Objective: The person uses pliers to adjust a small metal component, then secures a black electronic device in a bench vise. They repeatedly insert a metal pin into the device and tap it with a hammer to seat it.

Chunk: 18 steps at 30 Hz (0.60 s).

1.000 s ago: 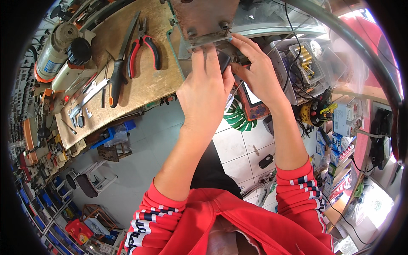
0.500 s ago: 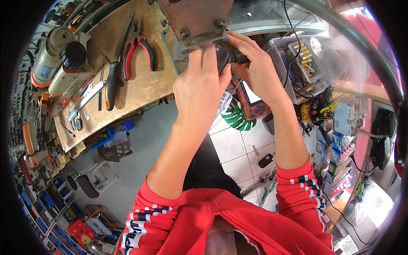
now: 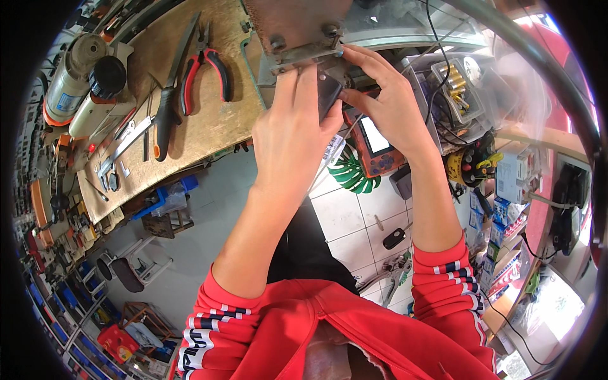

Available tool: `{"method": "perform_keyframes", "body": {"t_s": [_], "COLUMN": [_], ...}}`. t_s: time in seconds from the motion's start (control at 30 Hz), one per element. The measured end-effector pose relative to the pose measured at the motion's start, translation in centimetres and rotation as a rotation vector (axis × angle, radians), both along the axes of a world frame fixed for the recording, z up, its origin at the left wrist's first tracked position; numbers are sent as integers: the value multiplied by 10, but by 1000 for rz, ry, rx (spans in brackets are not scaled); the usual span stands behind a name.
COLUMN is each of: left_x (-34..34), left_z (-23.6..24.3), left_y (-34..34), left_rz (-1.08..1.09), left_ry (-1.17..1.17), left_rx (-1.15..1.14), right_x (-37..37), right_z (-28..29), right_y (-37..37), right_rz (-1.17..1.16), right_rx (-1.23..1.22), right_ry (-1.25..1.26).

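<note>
Under the brown metal plate of a bench machine (image 3: 301,22), my left hand (image 3: 288,136) is closed around a black flat piece (image 3: 328,94). Its fingertips reach up beneath the metal bar (image 3: 307,56) at the plate's lower edge and are partly hidden. From the other side comes my right hand (image 3: 389,101), thumb and forefinger apart. The thumb tip rests at the edge of the black piece, while the forefinger touches the end of the bar beside a small blue spot. What the black piece is I cannot make out.
Left on the wooden bench (image 3: 244,120) lie red-handled pliers (image 3: 204,66), a file (image 3: 168,107) and a caliper (image 3: 130,142). An orange device with a lit screen (image 3: 377,136) is below my right hand. A bin with brass cylinders (image 3: 455,82) stands right. A black key fob (image 3: 394,238) lies lower down.
My left hand has shifted slightly left, and more of the black piece shows between my hands. My right thumb and forefinger keep nearly the same place.
</note>
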<state>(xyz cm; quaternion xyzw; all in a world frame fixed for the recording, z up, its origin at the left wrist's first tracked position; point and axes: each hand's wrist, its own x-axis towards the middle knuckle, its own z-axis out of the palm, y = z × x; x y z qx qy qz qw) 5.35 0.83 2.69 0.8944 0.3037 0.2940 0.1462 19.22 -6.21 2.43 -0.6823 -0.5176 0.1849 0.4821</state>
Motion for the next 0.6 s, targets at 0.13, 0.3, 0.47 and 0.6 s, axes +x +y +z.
{"method": "perform_keyframes", "body": {"t_s": [0.13,0.3,0.47,0.6], "left_x": [-5,-9,-13,-15], "left_z": [0,0,-1,-2], "left_y": [-2,-3,-4,-5], "left_rz": [3,-16,-16,-23], "left_ry": [11,-13,-2,-2], "left_rx": [-5,24,18,2], "right_x": [0,0,-1,-1], "right_z": [-1,0,1,1], "right_y": [0,0,-1,-1], "right_rz": [-8,0,2,-3], "right_rx": [-7,-31,-54,-21], "right_ry": [-22,11,31,-2]}}
